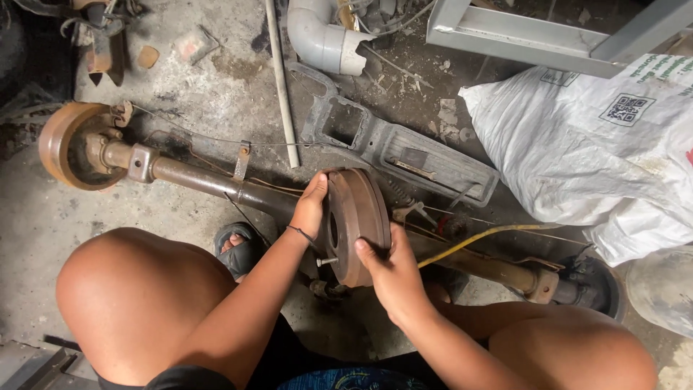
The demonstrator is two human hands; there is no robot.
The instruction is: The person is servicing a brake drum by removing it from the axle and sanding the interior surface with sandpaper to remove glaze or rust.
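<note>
A rusty brown brake drum (359, 217) stands on edge above a long rusty axle (209, 180) that lies across the concrete floor. My left hand (310, 206) grips the drum's left rim near the top. My right hand (390, 271) holds its lower right edge. A bolt stud (326, 261) sticks out of the drum's left face. At the axle's far left end sits another rusty drum (68, 144). My bare knees frame the bottom of the view, and a sandalled foot (238, 245) rests beside the axle.
A large white woven sack (585, 144) lies at right. A grey plastic panel (404, 155), a thin rod (281, 87) and a white pipe elbow (325, 40) lie behind the axle. A yellow cable (469, 242) runs right of the drum. A grey metal frame (548, 36) is at top right.
</note>
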